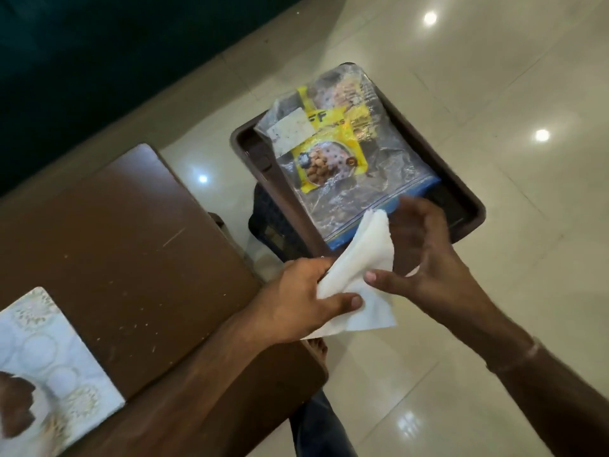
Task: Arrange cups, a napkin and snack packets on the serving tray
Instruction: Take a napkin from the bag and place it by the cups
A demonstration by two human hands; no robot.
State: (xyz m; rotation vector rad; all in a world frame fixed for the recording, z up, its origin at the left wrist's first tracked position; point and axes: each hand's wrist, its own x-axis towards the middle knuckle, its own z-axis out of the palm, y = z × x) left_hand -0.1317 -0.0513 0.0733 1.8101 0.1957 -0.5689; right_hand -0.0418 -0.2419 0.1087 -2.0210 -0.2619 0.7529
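Observation:
A brown serving tray [247, 150] rests on a dark stool, right of the table. Clear snack packets with yellow labels [333, 150] lie in it and cover most of its floor. I hold a white napkin [359, 258] in the air just in front of the tray's near edge. My left hand [296, 291] pinches the napkin's lower left part between thumb and fingers. My right hand [425, 255] touches its right side with the thumb, fingers curled and spread above the tray's near corner. No cups are in view.
A brown table [125, 245] fills the left, with a white patterned box [52, 367] at its near left corner. The dark stool [273, 222] stands under the tray. Glossy tiled floor [494, 110] surrounds them; a dark sofa lies at the top left. My foot shows below the napkin.

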